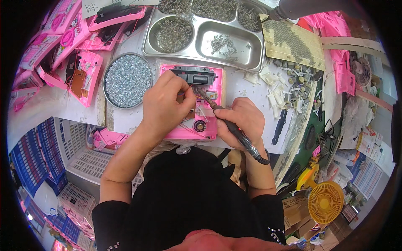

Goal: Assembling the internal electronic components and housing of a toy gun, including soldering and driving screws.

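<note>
A pink plastic housing (183,134) lies on the work table in front of me, with a black mechanism block (201,78) across its far end and a small round speaker (199,125) near its front right. My left hand (167,102) is over the housing's left side, its thumb and fingers pinched together at thin wires. My right hand (244,119) grips a soldering iron (231,126) by its dark handle, and the cord trails past my wrist. The iron's metal tip points into the housing beside my left fingertips. Exactly what it touches is too small to tell.
A round tin of small screws (127,80) stands left of the housing. Behind is a steel compartment tray (201,55) with small springs. White and grey small parts (274,92) lie at right. Pink housings (86,75) pile up far left. A yellow fan (325,202) stands lower right.
</note>
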The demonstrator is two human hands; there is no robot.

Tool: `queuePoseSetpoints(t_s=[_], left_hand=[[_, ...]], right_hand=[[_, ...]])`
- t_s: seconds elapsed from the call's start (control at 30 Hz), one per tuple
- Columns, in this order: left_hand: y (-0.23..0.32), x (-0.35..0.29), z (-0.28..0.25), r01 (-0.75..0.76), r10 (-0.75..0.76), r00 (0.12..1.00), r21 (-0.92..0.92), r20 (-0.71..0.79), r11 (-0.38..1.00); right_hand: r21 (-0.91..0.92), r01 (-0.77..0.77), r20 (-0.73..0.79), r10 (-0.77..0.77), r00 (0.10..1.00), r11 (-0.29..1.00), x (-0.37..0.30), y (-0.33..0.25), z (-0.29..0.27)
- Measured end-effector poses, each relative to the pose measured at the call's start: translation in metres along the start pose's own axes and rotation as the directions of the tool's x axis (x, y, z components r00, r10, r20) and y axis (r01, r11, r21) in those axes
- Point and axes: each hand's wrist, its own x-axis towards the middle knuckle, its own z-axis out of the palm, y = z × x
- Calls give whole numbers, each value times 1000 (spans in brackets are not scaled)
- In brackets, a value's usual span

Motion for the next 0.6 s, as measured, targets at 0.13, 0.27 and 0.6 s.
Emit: queuePoseSetpoints(t_s=[0.13, 0.27, 0.6], left_hand=[[0, 0, 2, -17, 16, 1000, -44, -27, 999], [-1, -1, 3, -26, 25, 999, -26, -35, 999], [-2, -1, 4, -29, 30, 999, 30, -28, 999]], right_hand=[[2, 10, -3, -10, 1000, 1000, 1, 1, 0], [7, 10, -2, -10, 1000, 1000, 2, 0, 0], [3, 8, 5, -8, 1000, 1000, 4, -1, -1]])
